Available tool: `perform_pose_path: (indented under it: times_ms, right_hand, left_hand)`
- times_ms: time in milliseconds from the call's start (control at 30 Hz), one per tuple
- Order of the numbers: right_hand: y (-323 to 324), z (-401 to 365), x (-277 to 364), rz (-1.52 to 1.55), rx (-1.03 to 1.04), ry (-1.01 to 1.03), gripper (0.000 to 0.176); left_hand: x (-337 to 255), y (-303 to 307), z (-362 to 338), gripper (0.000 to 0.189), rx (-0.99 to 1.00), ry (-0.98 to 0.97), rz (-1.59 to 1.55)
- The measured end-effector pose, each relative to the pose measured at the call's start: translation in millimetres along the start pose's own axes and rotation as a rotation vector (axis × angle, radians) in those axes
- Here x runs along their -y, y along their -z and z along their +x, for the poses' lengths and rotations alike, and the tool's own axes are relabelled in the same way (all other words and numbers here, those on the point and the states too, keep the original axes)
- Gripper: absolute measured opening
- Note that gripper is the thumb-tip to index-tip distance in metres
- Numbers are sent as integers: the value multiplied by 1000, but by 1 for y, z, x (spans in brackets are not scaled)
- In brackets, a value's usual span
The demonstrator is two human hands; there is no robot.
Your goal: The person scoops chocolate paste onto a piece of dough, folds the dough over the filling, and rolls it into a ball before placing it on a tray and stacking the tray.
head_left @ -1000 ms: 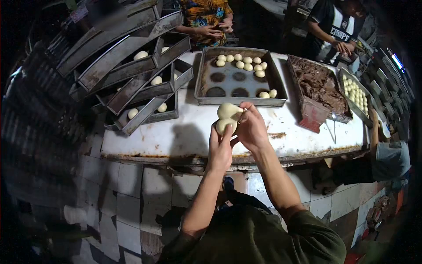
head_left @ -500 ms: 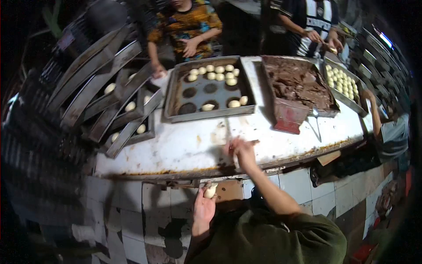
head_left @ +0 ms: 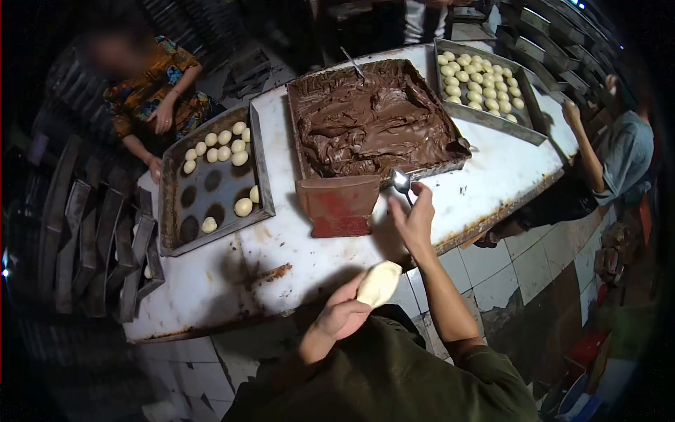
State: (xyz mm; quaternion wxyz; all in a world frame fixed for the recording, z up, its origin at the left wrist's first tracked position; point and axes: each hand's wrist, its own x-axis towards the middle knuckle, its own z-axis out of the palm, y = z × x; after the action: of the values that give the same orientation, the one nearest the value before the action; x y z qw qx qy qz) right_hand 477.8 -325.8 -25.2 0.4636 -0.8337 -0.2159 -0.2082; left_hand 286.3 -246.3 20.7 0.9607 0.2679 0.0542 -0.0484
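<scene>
In my left hand (head_left: 342,309) is a flattened oval piece of dough (head_left: 380,284), held over the table's near edge with its broad face up. My right hand (head_left: 416,219) is at the spoon (head_left: 401,181), thumb and fingers apart on either side of its handle. The spoon's bowl rests at the front rim of a large tray (head_left: 295,141) of thick chocolate-brown filling (head_left: 373,119). A worn reddish, flat-sided piece (head_left: 341,205) leans against the same tray's front left corner.
A metal baking tray (head_left: 264,162) at left holds several dough balls (head_left: 223,153). Another tray (head_left: 538,133) at back right is filled with them. Stacked metal pans (head_left: 105,239) stand at far left. Co-workers are at the left (head_left: 158,91) and right (head_left: 626,155) of the table.
My view has turned right, towards the filling tray. My right hand has gone from the bare tabletop to the spoon handle. The dough in my left hand now shows flattened and broader.
</scene>
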Motion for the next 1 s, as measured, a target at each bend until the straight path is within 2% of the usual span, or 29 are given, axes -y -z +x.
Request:
perform_pose_path:
  times_ms: [33,67,100,167,233,267,300,367,433,467,500,533,600,633,700,733,833,867,900,933,967,1000]
  right_hand:
    - [-8,-4,-18,-97,60,18,35]
    - [-13,-10,-24,-19,137,-106,39]
    - [-21,-16,-31,105,4,-104,35]
    - [-2,-17,-9,149,109,-238,32]
    - [11,-10,25,318,190,22,32]
    - [13,2,37,329,245,143,46]
    - [18,18,44,207,405,77,53]
    - [6,63,22,-4,450,175,46]
    - [-9,119,14,-439,540,104,36]
    - [-16,137,1,-492,491,188,34]
    - [-24,148,-8,-542,442,274,32]
    - [-31,151,-6,-537,451,281,32]
    - [-40,156,-2,-809,773,182,27]
    - [-42,154,-8,-808,779,186,27]
    - [-42,157,-28,-558,850,78,21]
    - [-32,155,-37,-222,758,129,19]
    - [4,130,-15,358,1015,-98,19]
    - [15,111,9,537,959,-210,18]
    - [16,90,22,601,857,-180,22]
    - [10,70,25,600,697,-44,24]
    - [4,58,28,488,591,205,30]
    - [-1,44,24,463,505,301,36]
  left_hand:
    - [-3,-2,8,63,45,-60,-137]
    - [-4,3,14,62,-48,-65,-178]
    - [2,10,23,56,-257,-132,56]
    - [12,28,49,50,-514,-172,331]
    - [25,30,65,48,-518,-116,488]
    - [38,32,73,46,-400,-142,825]
    - [34,6,68,54,-263,-58,821]
    - [27,-11,76,66,-186,-117,494]
    - [6,-21,71,73,-98,-117,311]
    - [2,-23,71,68,-78,-215,210]
    - [-1,-19,72,56,-117,-225,60]
    - [-10,-24,73,50,-240,-240,29]
    - [-16,-13,75,39,-426,-299,-21]
    - [-20,-10,78,39,-494,-337,-45]
    - [-32,-7,81,39,-516,-431,-49]
    - [-39,-5,83,40,-481,-464,-56]
    - [-53,4,96,40,-535,-505,-231]
    - [-57,3,100,40,-540,-518,-232]
    - [-59,0,103,40,-463,-481,-314]
    - [-61,-4,105,40,-390,-438,-394]
    - [-66,-13,104,41,-312,-445,-436]
    - [-73,-17,100,41,-254,-459,-468]
